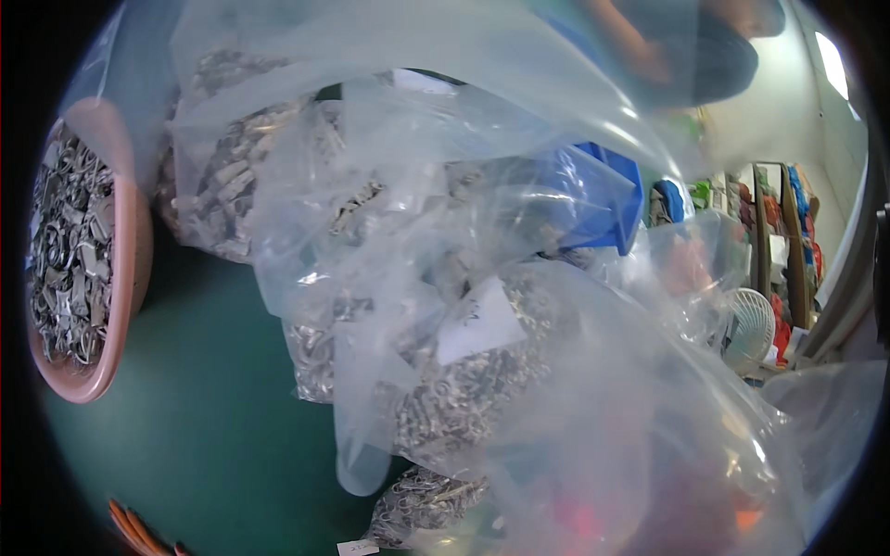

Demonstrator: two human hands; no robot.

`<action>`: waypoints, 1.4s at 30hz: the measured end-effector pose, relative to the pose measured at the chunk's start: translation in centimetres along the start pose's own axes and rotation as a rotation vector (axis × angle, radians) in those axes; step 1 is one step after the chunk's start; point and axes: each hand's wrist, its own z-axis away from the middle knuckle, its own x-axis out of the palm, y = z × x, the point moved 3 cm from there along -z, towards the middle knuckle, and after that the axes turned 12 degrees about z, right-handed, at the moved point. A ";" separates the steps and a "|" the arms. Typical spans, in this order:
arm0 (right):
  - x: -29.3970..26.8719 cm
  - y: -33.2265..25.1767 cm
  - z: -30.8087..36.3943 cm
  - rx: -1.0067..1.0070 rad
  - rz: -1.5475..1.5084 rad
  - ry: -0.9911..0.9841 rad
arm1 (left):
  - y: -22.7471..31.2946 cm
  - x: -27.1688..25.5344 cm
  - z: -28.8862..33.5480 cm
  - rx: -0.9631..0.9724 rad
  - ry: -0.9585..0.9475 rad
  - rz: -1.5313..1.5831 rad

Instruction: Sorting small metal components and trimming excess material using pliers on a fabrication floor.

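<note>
Neither my left hand nor my right hand can be made out. A large clear plastic bag [630, 398] spreads close in front of me and blurs what lies behind it. Through and beside it show several clear bags of small silvery metal parts. One bag of metal parts [464, 398] lies in the middle, with a white paper slip [480, 322] on it. A smaller bag of metal parts [426, 505] rests nearer me, a white tag [358, 548] by it. Farther back, another filled bag [227, 185] sits on the green table [213, 371].
A pink basin [120, 278] heaped with metal parts stands at the left. A blue plastic bin [616, 199] is behind the bags. Another person's arm [635, 42] shows at the top. A white fan [749, 329] and loaded shelves [774, 232] are at the right; orange strips [137, 530] lie lower left.
</note>
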 end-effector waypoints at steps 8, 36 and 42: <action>-2.0 0.5 0.2 0.009 0.019 0.075 | -0.6 -0.6 0.6 -0.011 0.014 0.024; -40.7 1.9 57.9 -0.741 -0.539 0.687 | -7.5 -9.0 1.2 0.146 -0.231 0.773; -43.0 -4.3 73.0 -1.204 -0.691 0.430 | -8.9 -14.2 -1.5 -0.162 -0.630 1.579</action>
